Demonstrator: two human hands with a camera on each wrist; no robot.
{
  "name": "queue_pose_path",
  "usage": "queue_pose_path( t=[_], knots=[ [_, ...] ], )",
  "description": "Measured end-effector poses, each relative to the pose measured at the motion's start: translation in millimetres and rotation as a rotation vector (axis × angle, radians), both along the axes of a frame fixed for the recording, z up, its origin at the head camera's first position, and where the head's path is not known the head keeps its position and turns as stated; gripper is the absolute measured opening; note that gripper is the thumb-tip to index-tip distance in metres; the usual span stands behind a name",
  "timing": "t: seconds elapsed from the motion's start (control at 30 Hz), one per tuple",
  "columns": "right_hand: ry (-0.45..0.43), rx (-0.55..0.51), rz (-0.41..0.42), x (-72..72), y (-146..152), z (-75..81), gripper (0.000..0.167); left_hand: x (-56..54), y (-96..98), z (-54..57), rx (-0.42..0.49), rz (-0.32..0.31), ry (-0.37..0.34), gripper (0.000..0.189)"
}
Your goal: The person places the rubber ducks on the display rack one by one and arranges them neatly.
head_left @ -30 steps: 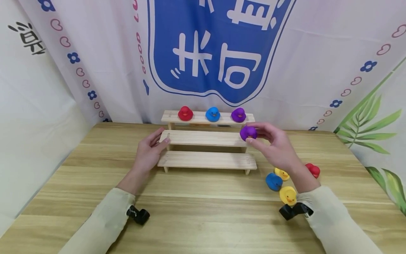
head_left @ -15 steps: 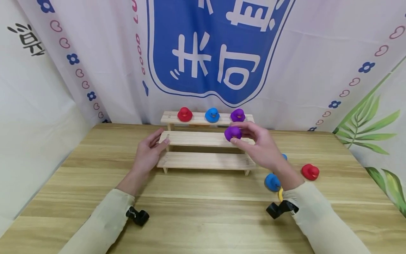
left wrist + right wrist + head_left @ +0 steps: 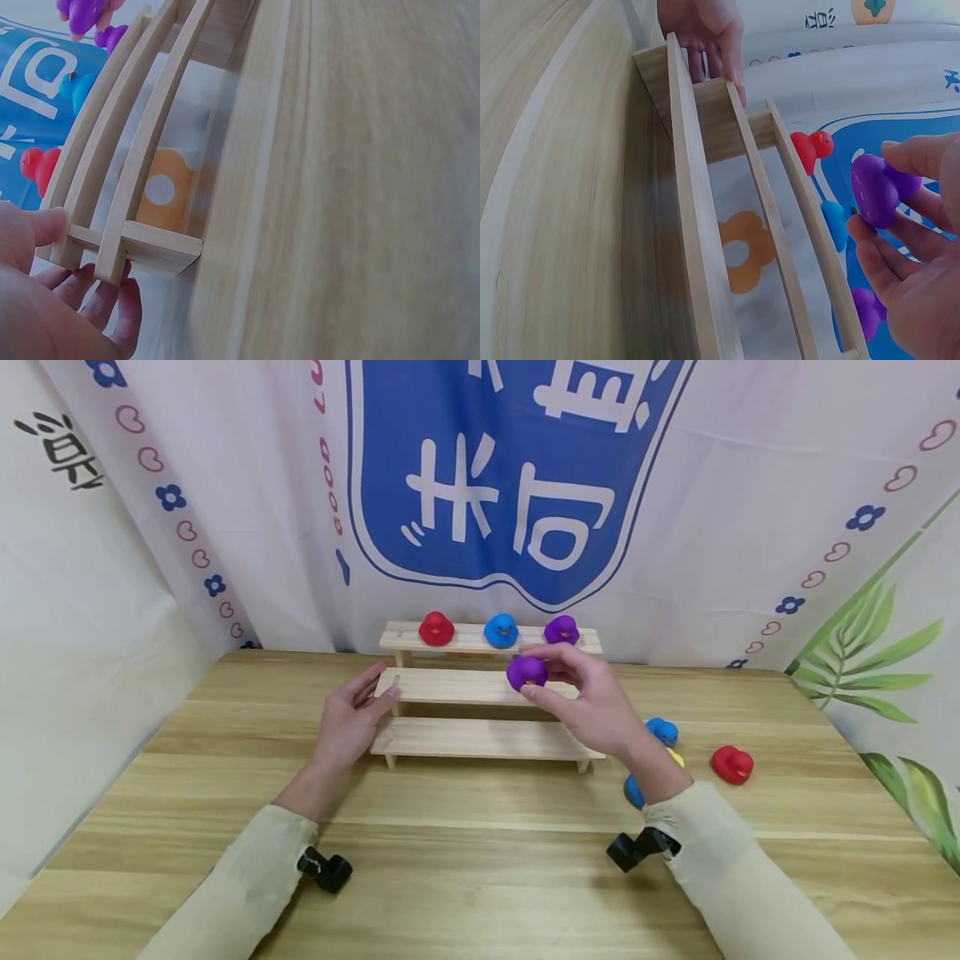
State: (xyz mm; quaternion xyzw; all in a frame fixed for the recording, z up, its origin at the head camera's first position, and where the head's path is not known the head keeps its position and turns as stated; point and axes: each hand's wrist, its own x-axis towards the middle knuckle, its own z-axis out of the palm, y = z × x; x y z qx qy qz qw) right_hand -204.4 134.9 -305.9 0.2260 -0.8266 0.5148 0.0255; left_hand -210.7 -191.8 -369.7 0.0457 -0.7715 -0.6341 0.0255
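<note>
A three-tier wooden display stand (image 3: pixel 487 740) stands on the table. Its left end is gripped by my left hand (image 3: pixel 352 714), thumb on the middle step and fingers curled under it in the left wrist view. My right hand (image 3: pixel 588 697) pinches a purple rubber duck (image 3: pixel 527 674) between thumb and fingertips. In the right wrist view that duck (image 3: pixel 876 191) is held off the boards, with its round base visible. On the top step sit a red duck (image 3: pixel 437 629), a blue duck (image 3: pixel 501 631) and a second purple duck (image 3: pixel 562 630), spaced apart.
Right of the stand lie a blue duck (image 3: pixel 663 732), a red duck (image 3: pixel 732 765), and another blue duck (image 3: pixel 633 791) and a yellow duck (image 3: pixel 677 757) partly hidden by my right forearm. A printed curtain (image 3: pixel 285 527) hangs behind the wooden table (image 3: pixel 420 877).
My right hand has carried the purple duck leftward along the middle step, from its right end to right of centre. The left hand keeps its grip on the stand.
</note>
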Motion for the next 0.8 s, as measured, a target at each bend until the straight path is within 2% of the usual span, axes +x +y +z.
queue_pose_path(
  t=[0.23, 0.8],
  knots=[
    [-0.013, 0.008, 0.000, -1.9, -10.6, -0.7, 0.043, -0.3, 0.3, -0.5, 0.005, -0.003, -0.005, 0.067],
    [-0.061, -0.051, 0.046, -11.8, -33.2, -5.5, 0.043, -1.7, -1.0, -0.6, 0.009, 0.008, 0.009, 0.065]
  ],
)
